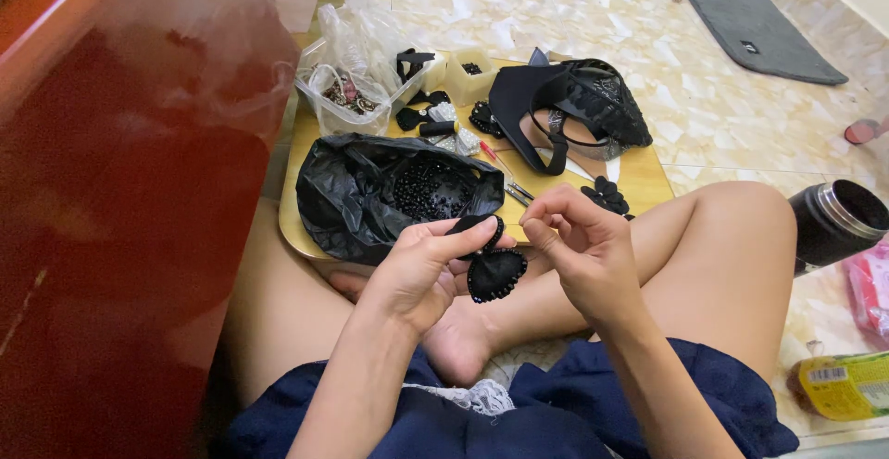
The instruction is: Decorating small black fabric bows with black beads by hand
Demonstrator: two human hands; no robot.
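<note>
My left hand [421, 269] pinches a black beaded fabric piece [494, 272], shaped like a small bow, over my crossed legs. My right hand [583, 246] is just to its right, fingertips pinched together as if on something very thin; I cannot make out a needle or thread. Straight ahead, a black plastic bag [356, 195] lies open with a heap of black beads [428, 190] inside, on a yellow tray [648, 181].
The tray also carries clear bags with small metal parts [347, 93], small plastic boxes [468, 75], a black shoe upper [579, 98] and more black beaded pieces [608, 196]. A red cabinet [120, 200] stands at left. A dark flask [838, 223], bottle [843, 385] and grey mat [755, 28] lie right.
</note>
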